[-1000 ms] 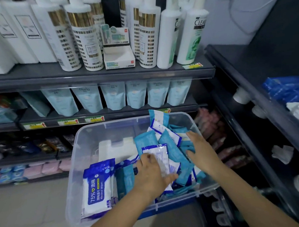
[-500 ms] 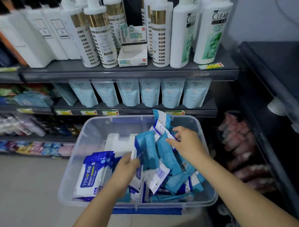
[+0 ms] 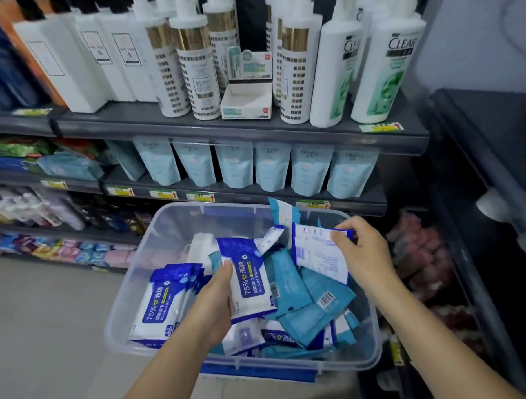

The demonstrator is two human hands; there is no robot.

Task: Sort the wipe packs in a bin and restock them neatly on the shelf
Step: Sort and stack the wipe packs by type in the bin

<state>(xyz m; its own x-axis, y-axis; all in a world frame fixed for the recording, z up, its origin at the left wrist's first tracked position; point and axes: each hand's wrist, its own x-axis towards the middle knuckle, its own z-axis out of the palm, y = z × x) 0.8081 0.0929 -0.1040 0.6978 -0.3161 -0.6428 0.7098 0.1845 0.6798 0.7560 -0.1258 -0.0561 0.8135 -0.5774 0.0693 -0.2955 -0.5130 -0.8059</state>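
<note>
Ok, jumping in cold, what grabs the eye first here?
The clear bin in the centre, with jumbled teal packs on its right and a blue-and-white stack on its left. The left hand grips an alcohol wipe pack over the middle; the right hand pinches a white-backed pack near the far rim. White pump bottles line the top shelf.
</note>
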